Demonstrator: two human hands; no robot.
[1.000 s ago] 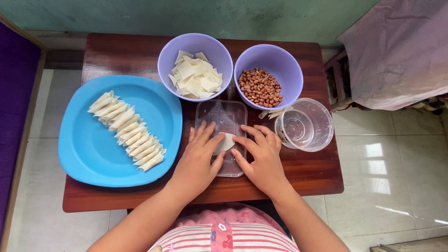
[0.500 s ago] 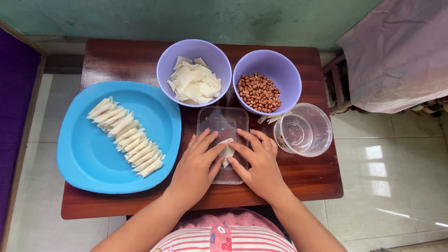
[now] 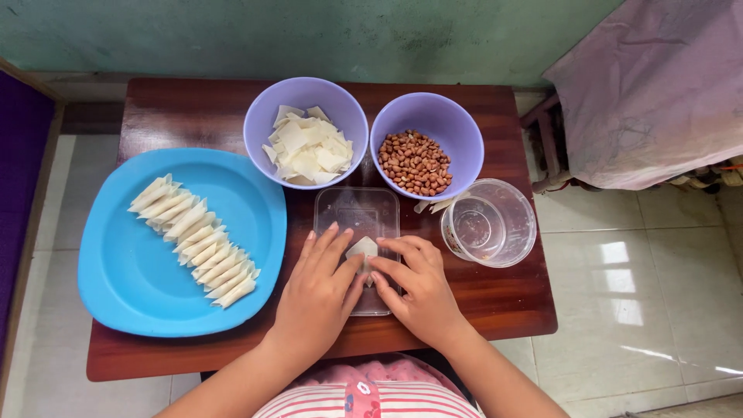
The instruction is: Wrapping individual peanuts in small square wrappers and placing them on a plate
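On the dark, glossy wooden table, a clear plastic lid lies flat with a small pale dough wrapper on it. Both the left hand and the right hand pinch the thin wrapper between fingertips, fingers half curled. Its long axis cannot be made out. Beside them, a smooth blue plate holds a slanting row of folded pastries.

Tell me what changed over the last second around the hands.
The small pastry wrapper went from lying open and flat to folded smaller as the left hand and right hand closed in on it. Both hands remain on the clear lid; bowls and blue plate are unchanged.
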